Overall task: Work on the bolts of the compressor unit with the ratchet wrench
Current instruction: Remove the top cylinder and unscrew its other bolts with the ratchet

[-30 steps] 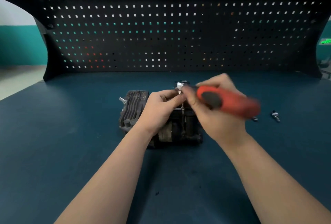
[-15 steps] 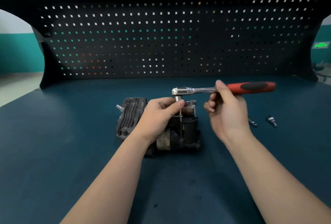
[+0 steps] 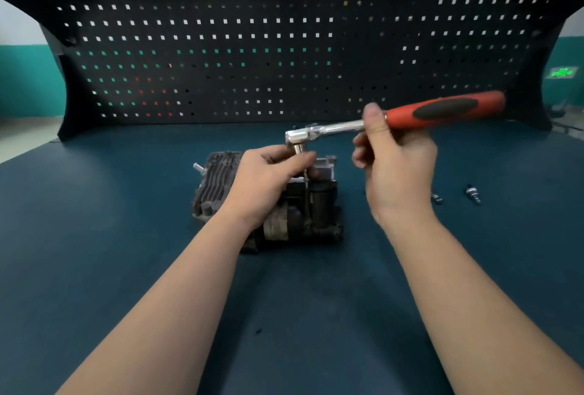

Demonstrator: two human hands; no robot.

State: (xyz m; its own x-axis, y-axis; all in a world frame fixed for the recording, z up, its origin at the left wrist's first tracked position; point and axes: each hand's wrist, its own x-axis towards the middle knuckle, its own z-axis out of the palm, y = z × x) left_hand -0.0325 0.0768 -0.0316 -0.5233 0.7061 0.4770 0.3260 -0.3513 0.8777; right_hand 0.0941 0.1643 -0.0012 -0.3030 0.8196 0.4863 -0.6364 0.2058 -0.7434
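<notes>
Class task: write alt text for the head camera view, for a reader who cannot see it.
A left hand steadies the ratchet wrench socket on the compressor unit; the right hand pinches its shaft by the red handle. Two bolts lie on the blue bench.

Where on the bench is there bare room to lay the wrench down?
Bare bench lies left of the compressor, out to the edge, and along the near side between the forearms. Right of the right hand two loose bolts take up a patch; beyond them it is bare. The middle is crowded: left hand, wrench and compressor.
</notes>
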